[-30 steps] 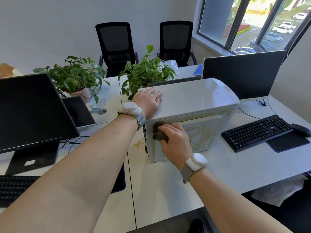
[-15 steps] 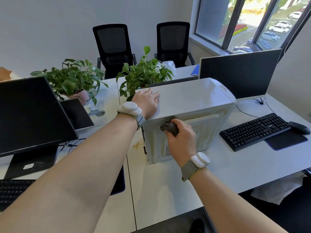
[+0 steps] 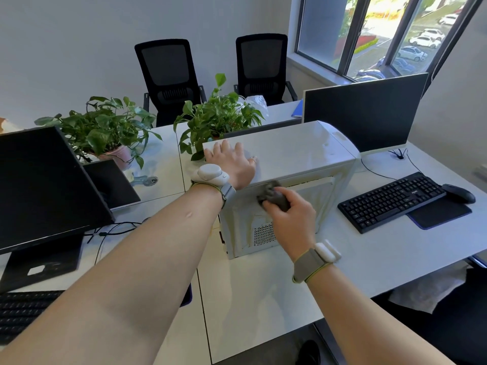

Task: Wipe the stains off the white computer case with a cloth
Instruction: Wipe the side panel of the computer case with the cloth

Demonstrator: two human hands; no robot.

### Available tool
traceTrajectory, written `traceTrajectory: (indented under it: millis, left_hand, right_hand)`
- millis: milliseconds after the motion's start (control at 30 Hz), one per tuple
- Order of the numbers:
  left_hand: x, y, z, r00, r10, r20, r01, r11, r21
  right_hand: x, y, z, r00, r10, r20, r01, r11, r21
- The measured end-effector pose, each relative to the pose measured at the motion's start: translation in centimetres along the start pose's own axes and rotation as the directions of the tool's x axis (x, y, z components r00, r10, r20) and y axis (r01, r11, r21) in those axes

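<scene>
Left hand (image 3: 232, 164) rests flat atop the computer case (image 3: 290, 151); right hand (image 3: 292, 217) presses a cloth (image 3: 271, 196) against its side.

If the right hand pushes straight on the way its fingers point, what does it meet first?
The right hand grips the dark cloth against the white computer case, so it probably just presses the cloth harder into the near side panel.

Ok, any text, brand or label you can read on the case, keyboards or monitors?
None can be read.
White computer case: no lettering visible.
Right keyboard: key legends and a small mark, too small to read.
Left monitor stand: pale sticker, blurred.
</scene>
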State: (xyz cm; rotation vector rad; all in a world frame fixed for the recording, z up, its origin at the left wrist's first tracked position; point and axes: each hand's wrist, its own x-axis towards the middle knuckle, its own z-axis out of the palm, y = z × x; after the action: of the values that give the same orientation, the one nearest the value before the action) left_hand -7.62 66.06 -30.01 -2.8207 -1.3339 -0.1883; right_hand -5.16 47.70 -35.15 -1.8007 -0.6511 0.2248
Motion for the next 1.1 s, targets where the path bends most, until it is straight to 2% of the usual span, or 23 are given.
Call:
traceTrajectory:
  millis: [67, 100, 200, 267, 300, 400, 467, 567, 633, 733, 800, 900, 967, 1100]
  left_hand:
    - [0.0, -0.1, 0.2, 0.999, 0.031, -0.013, -0.031, 1.0, -0.004]
    - [0.0, -0.2, 0.2, 0.999, 0.043, -0.014, -0.043, 0.999, 0.003]
    - [0.3, -0.3, 0.2, 0.999, 0.042, -0.006, -0.042, 0.999, 0.021]
    - [0.3, -0.1, 0.3, 0.999, 0.047, 0.004, -0.047, 0.999, 0.024]
    - [0.2, -0.2, 0.3, 0.999, 0.044, 0.014, -0.044, 0.999, 0.024]
    - [0.4, -0.1, 0.0, 0.997, 0.022, 0.068, -0.024, 0.999, 0.033]
    - [0.7, 0.7, -0.4, 0.994, -0.018, 0.11, 0.016, 1.0, 0.022]
    - [0.8, 1.5, -0.4, 0.991, -0.083, 0.108, 0.084, 0.997, -0.002]
    - [0.5, 1.7, 0.1, 0.995, -0.091, 0.051, 0.092, 0.996, -0.004]
    - [0.3, 1.9, 0.2, 0.995, -0.098, 0.032, 0.098, 0.995, 0.006]
    - [0.4, 1.7, 0.1, 0.996, -0.09, 0.019, 0.09, 0.996, 0.016]
    - [0.3, 1.5, 0.1, 0.996, -0.091, 0.021, 0.091, 0.996, 0.006]
    - [0.3, 1.5, 0.0, 0.995, -0.092, 0.032, 0.092, 0.996, -0.002]
    - [0.2, 1.8, -0.1, 0.995, -0.076, 0.058, 0.075, 0.997, 0.008]
  right_hand:
    - [0.4, -0.3, -0.2, 0.984, 0.083, -0.157, -0.076, 0.996, 0.049]
    - [0.4, -0.4, -0.1, 0.98, 0.105, -0.171, -0.1, 0.994, 0.037]
    - [-0.1, 0.0, 0.7, 0.997, 0.072, 0.018, -0.071, 0.996, -0.057]
    - [-0.2, 0.0, 0.2, 0.994, 0.049, 0.102, -0.044, 0.998, -0.047]
    - [0.0, -0.2, -0.2, 0.995, 0.052, 0.081, -0.052, 0.999, 0.002]
    - [0.9, -0.6, -1.0, 0.977, 0.153, -0.145, -0.132, 0.981, 0.145]
    - [1.0, -0.7, -0.7, 0.965, 0.196, -0.176, -0.169, 0.973, 0.156]
    - [0.7, -0.1, -1.1, 0.99, 0.137, 0.008, -0.138, 0.989, 0.05]
    - [1.1, 0.5, -2.4, 0.992, 0.103, 0.075, -0.113, 0.984, 0.141]
    - [3.1, 1.2, -4.8, 0.974, 0.202, -0.098, -0.173, 0.955, 0.242]
    - [3.7, 1.3, -5.0, 0.962, 0.244, -0.12, -0.213, 0.951, 0.224]
    - [3.8, 1.1, -5.1, 0.983, 0.178, 0.048, -0.182, 0.975, 0.128]
    - [3.8, 1.2, -6.0, 0.979, 0.143, 0.144, -0.169, 0.969, 0.182]
    - [5.1, 2.0, -7.7, 0.963, 0.259, -0.073, -0.23, 0.933, 0.278]
